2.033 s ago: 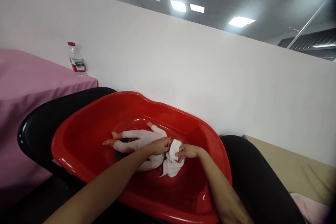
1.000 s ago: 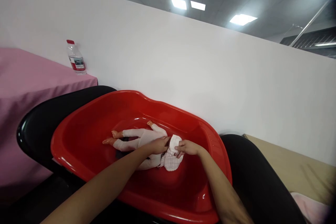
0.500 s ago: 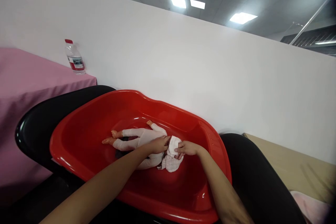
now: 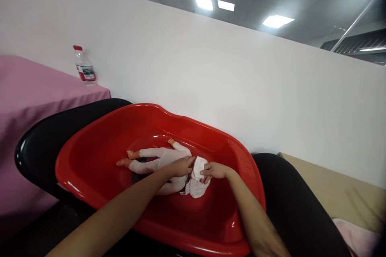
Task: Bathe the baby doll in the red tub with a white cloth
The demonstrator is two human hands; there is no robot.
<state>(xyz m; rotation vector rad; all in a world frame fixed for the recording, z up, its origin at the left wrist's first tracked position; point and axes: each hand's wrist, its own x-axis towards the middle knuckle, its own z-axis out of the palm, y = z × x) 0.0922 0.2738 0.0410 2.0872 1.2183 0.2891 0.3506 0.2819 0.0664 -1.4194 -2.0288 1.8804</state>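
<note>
White wall (image 4: 211, 76) behind, red basin (image 4: 99, 164) in front

At far left, a bottle (image 4: 86, 68) on a pink-draped counter (image 4: 45, 82). Inside the basin, a doll (image 4: 169, 156) laid out with feet to the left. At the doll's head end, toward the right, a white cloth (image 4: 197, 188) between and partly beneath the hands. Right hand (image 4: 215, 170) pinched on the cloth from the right. Left hand (image 4: 182, 167) just beside, reaching across the doll's upper body to the cloth's left edge; hard to tell whether gripping.
</note>
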